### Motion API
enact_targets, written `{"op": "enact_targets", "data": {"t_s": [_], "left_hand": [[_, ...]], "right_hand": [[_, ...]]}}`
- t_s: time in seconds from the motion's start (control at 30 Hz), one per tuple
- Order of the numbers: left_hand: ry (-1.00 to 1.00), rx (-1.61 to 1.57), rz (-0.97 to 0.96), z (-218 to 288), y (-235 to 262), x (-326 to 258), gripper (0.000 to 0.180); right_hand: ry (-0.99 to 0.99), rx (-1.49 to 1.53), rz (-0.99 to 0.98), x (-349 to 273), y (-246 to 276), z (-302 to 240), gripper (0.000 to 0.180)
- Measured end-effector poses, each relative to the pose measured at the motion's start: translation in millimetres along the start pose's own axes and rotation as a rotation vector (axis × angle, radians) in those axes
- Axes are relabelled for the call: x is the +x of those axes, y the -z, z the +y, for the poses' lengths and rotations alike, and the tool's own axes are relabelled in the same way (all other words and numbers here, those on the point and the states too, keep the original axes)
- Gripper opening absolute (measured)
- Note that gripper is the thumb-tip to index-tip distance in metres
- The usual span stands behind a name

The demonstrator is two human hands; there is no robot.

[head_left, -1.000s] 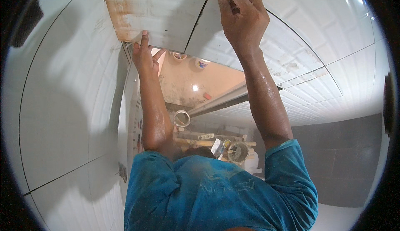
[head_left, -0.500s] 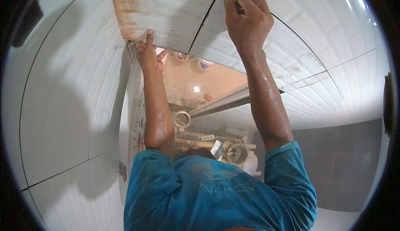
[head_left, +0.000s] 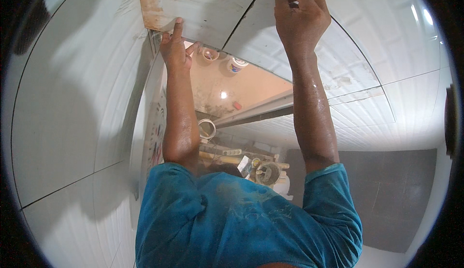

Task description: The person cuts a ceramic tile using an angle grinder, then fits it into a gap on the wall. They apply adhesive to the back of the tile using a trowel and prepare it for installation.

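Note:
My left hand [head_left: 175, 50] is at the lower edge of a white wall tile [head_left: 198, 9] with brown stains on its left side. Its index finger stretches up against the tile face, and the other fingers are spread near the edge. Up and to the right, my right hand [head_left: 303, 19] has its fingertips pinched together at the dark joint [head_left: 245, 16] between this tile and the neighbouring white tile [head_left: 256, 41]. Whatever those fingertips hold, if anything, is hidden.
Beneath the tiles' lower edge is an opening onto a pale floor with a white bucket [head_left: 237, 64], a small round container [head_left: 210, 54] and a red block [head_left: 237, 105]. Lower down are a white pail [head_left: 207, 129], wooden poles [head_left: 220, 159] and a mortar bucket [head_left: 267, 173]. White tiled wall [head_left: 58, 123] stands left.
The view has shifted, so the tiles and both hands sit higher in the picture. My left hand stays at the tile's lower edge and my right fingertips stay at the joint.

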State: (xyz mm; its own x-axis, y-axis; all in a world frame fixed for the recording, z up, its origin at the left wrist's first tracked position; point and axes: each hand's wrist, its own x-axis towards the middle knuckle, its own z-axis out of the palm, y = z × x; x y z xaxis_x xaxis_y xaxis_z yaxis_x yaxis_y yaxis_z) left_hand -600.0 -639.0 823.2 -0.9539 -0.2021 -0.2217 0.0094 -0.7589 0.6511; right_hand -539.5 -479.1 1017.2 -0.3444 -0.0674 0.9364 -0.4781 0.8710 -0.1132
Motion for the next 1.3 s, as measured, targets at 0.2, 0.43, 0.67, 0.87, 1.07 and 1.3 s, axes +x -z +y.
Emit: {"op": "enact_targets", "data": {"t_s": [0.2,0.43,0.67,0.87,1.07,1.3], "left_hand": [[-0.013,0.020,0.022,-4,1,2,0.065],[-0.026,0.027,0.015,-4,4,3,0.065],[0.001,-0.005,0.004,2,0,-7,0.058],[0.012,0.012,0.009,4,0,-6,0.060],[0.005,0.016,0.048,0,0,-3,0.065],[-0.024,-0.021,-0.020,-1,1,-4,0.067]], "right_hand": [[0.038,0.003,0.020,-1,-2,3,0.005],[0.170,-0.194,0.023,-8,-7,17,0.010],[0.109,-0.045,0.021,-10,-8,20,0.008],[0.069,-0.090,-0.005,-10,-7,16,0.008],[0.092,-0.061,0.021,-9,-9,16,0.008],[0.092,-0.098,-0.004,-10,-8,17,0.011]]}}
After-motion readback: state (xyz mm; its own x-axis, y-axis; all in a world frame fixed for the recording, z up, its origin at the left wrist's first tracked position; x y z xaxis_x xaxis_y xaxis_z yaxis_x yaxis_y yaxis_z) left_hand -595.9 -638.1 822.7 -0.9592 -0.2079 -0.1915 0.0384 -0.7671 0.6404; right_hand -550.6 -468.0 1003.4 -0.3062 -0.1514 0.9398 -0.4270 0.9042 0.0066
